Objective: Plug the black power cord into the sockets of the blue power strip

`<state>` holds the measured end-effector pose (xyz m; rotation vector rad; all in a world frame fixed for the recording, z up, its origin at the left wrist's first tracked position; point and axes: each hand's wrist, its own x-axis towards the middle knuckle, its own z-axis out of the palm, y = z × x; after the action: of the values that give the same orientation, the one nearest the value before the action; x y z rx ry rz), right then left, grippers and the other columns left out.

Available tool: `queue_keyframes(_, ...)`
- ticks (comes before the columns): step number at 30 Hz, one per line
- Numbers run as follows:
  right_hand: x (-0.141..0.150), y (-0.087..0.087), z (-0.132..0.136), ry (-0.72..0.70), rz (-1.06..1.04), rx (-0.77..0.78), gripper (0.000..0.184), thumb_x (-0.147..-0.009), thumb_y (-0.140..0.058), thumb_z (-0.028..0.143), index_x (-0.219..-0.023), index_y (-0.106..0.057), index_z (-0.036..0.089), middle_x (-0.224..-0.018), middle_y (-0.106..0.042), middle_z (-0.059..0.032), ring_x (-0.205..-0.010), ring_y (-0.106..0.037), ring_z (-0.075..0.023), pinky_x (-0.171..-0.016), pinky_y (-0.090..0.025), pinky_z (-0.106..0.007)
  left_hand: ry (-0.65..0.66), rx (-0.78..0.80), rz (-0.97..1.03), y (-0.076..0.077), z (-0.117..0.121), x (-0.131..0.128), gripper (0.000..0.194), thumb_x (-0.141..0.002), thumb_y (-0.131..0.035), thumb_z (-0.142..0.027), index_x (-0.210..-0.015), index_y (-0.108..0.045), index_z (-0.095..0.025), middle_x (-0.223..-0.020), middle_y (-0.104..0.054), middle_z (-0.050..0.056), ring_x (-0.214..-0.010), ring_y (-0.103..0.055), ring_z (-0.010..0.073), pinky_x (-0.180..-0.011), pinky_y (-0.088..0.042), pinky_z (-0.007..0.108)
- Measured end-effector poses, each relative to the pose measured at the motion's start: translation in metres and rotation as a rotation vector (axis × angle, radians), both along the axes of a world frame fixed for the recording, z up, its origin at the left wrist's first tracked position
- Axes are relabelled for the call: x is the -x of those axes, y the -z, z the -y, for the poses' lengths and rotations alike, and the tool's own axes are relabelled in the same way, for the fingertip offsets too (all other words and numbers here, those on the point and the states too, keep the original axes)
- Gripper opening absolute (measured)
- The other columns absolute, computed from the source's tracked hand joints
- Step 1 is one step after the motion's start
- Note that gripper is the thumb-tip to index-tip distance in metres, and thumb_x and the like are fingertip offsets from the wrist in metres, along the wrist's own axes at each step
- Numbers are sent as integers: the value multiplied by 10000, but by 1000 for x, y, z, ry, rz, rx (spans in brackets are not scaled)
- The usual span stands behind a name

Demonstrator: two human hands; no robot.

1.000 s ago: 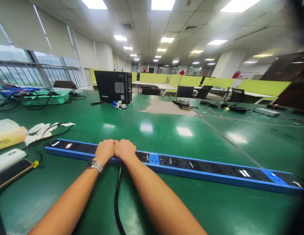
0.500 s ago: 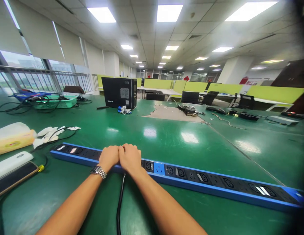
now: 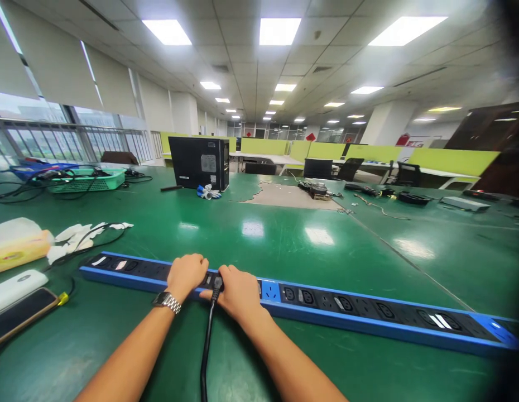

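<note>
A long blue-and-black power strip [image 3: 347, 324] lies across the green table in front of me, slightly slanted. My left hand [image 3: 188, 274], with a metal watch at its wrist, is closed over the strip left of the plug; its fingertips are hidden behind it. Just right of the plug, my right hand [image 3: 240, 289] grips the strip, fingers curled over the top and thumb along the near side by the cord. Between both hands, a black plug [image 3: 218, 283] sits at the strip's sockets, its cord [image 3: 206, 346] running down toward me. How deep the plug sits cannot be seen.
Left are a phone [image 3: 23, 315], a white device [image 3: 19, 290], a tissue pack [image 3: 19, 245] and crumpled tissues [image 3: 75, 237]. Farther back stand a green basket [image 3: 92, 181] with cables, a black computer case [image 3: 198, 162], gloves [image 3: 208, 192] and loose parts [image 3: 318, 190].
My hands were together over the strip; now they are apart. The right hand has shifted right, baring the plug between them. The camera view has tilted slightly.
</note>
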<state>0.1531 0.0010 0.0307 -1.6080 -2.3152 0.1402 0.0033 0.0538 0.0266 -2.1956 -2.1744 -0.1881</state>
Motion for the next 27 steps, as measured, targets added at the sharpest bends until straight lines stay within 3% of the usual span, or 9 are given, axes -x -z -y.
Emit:
queue_keyframes(8,1,5,5,87,-115,-48,468,-851,-447,645,-891,-623,214,-882,-688,-70,-781,-657,-227,-660,-417,-311,18,-15,8,0,1,-1,401,-888,-330,-306,-755,-683,-172,-884,-739,144,-853,-687,277,-719,-454,347)
queue_keyframes(14,13,-4,3,291,-682,6,459,-923,-348,492,-691,-627,210,-678,-670,-30,-655,-618,-169,-595,-409,-255,7,-21,-2,-2,3,-1,385,-885,-344,-298,-747,-682,-174,-874,-739,143,-846,-687,272,-717,-448,339)
queue_keyframes(17,5,-9,13,116,-804,8,370,-874,-456,500,-758,-659,212,-658,-665,-6,-616,-598,-149,-599,-412,-239,10,-6,-10,-3,2,-1,370,-881,-360,-307,-757,-688,-189,-875,-742,125,-840,-686,257,-718,-448,325)
queue_keyframes(19,-17,-12,21,39,-796,-26,346,-846,-508,518,-892,-674,217,-692,-681,-1,-618,-600,-142,-605,-411,-231,5,-1,-9,-2,1,-1,382,-887,-350,-323,-768,-688,-192,-880,-742,122,-842,-683,253,-718,-446,320)
queue_keyframes(22,-65,-14,30,186,-608,-109,369,-851,-489,557,-853,-680,241,-699,-688,-1,-645,-613,-147,-629,-394,-237,-15,2,1,0,0,-1,409,-891,-332,-349,-747,-680,-189,-861,-739,126,-827,-680,261,-698,-439,321)
queue_keyframes(24,-92,-11,32,305,-472,-76,391,-877,-437,575,-828,-671,266,-685,-687,12,-661,-622,-154,-618,-370,-240,-22,1,11,1,0,-1,412,-888,-329,-356,-734,-673,-190,-851,-737,124,-816,-678,263,-686,-434,321)
queue_keyframes(27,-110,-2,29,352,-305,-21,407,-905,-383,578,-823,-653,285,-724,-696,22,-699,-633,-159,-602,-341,-242,-22,-9,23,1,2,0,409,-885,-329,-364,-732,-668,-194,-847,-737,116,-807,-675,258,-681,-429,319)
